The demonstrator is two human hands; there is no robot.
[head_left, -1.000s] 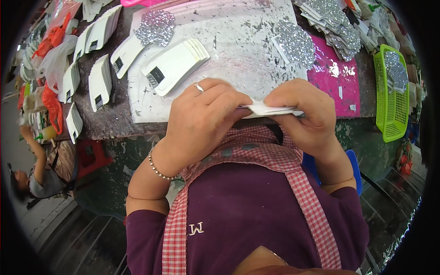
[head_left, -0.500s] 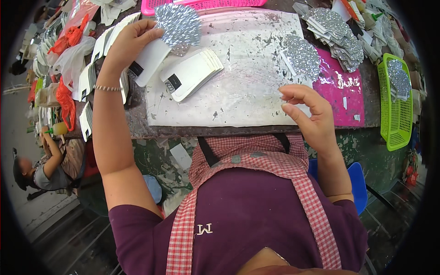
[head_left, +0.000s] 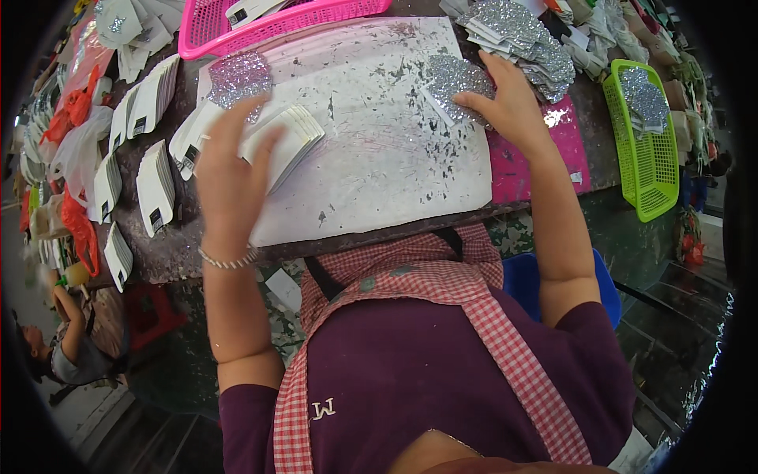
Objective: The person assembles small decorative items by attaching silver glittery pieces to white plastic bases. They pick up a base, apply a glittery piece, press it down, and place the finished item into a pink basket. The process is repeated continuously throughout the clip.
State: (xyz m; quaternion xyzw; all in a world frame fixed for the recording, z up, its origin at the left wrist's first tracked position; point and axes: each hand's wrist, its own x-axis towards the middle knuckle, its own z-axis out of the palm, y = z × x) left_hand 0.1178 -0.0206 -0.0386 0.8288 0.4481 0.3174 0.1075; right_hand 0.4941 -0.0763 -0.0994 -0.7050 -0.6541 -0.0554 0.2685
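Note:
My left hand (head_left: 229, 178), smeared by motion, has its fingers apart and holds nothing I can see. It hovers beside a fanned stack of white cards (head_left: 296, 138) on the white sheet (head_left: 387, 174). Just beyond it lies a silver glitter piece (head_left: 241, 77), with a white card (head_left: 193, 134) close by. On the right, my right hand (head_left: 512, 103) is open, thumb and fingers spread. Its thumb reaches the edge of another silver glitter piece with a white strip (head_left: 454, 83); a firm hold cannot be made out.
Several stacks of white cards (head_left: 155, 189) stand on the left. A pink basket (head_left: 308, 14) is at the back, and a heap of glitter pieces (head_left: 525, 39) at the back right. A green basket (head_left: 659, 170) sits at the right edge, near a magenta sheet (head_left: 521, 170). Another person (head_left: 75, 332) is at far left.
My left hand has let go of the glitter piece and drawn back toward me. My right hand has moved away from me to the glitter pieces on the right. The view has shifted.

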